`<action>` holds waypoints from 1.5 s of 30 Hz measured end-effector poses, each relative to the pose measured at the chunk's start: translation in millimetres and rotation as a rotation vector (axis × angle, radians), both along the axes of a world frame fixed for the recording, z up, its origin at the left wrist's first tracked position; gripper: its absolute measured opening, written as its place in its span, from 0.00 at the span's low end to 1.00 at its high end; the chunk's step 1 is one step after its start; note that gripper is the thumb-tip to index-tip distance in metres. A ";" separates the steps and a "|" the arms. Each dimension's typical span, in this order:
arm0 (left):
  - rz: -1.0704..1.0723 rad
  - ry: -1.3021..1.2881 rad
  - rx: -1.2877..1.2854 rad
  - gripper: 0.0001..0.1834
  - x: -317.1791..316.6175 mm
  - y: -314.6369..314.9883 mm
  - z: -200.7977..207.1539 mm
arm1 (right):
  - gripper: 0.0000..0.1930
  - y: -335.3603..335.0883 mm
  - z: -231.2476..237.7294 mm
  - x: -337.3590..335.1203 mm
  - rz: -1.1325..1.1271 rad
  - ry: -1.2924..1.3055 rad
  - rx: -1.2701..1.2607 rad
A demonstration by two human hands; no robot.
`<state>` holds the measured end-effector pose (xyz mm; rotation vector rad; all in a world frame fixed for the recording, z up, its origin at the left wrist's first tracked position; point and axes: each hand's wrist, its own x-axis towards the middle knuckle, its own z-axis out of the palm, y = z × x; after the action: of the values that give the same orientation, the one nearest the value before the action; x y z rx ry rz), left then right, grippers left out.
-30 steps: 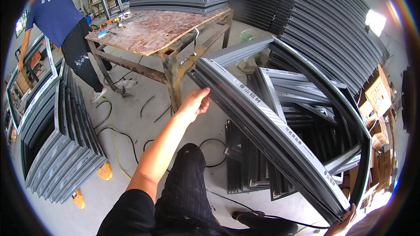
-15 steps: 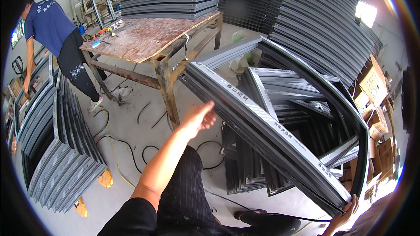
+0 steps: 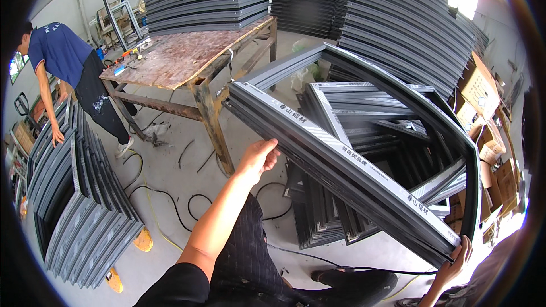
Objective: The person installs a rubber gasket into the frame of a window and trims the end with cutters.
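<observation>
A large dark grey metal frame (image 3: 364,177), with pale printed protective film along its near bar, slants across the view in front of me. At its lower right corner my right hand (image 3: 455,258) is closed round the profile, fingers over the top. My left hand (image 3: 260,158) is at the underside of the near bar, towards its upper left end. Its thumb meets the bar's edge and its fingers are curled in; their exact contact is partly hidden. Beneath and behind the frame stand several similar frames (image 3: 318,207), leaning crosswise in a pile.
A worn wooden table (image 3: 176,59) carries small tools and a stack of frames (image 3: 205,0). More frames (image 3: 404,23) are stacked high at the back right, near cardboard boxes (image 3: 480,88). At left, a person (image 3: 65,51) bends over upright frames (image 3: 85,210). Cables (image 3: 162,193) lie across the floor.
My left hand has moved from open beside the near bar to curled at its edge. The view has shifted slightly. The co-worker's arm now reaches down over the left-hand frames.
</observation>
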<state>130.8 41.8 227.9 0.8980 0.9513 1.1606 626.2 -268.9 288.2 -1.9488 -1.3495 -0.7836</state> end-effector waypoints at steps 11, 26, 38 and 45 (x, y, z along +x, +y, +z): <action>-0.119 -0.062 -0.001 0.21 38.3 -20.2 -25.1 | 0.17 -2.7 -1.2 5.9 -0.065 -0.063 -0.017; -0.121 -0.061 0.033 0.20 74.2 -47.2 -13.0 | 0.16 -0.7 2.1 1.9 -0.075 -0.044 -0.025; 0.332 -0.005 -0.016 0.14 -129.1 113.6 -11.7 | 0.17 -0.9 -9.7 11.9 -0.026 -0.037 0.028; 0.008 0.018 -0.106 0.34 -23.1 23.9 -11.0 | 0.16 3.4 -3.5 6.4 -0.039 -0.063 0.048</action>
<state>107.7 65.7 216.9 0.8208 1.0223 1.1000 632.6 -265.5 284.7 -1.9330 -1.3211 -0.8946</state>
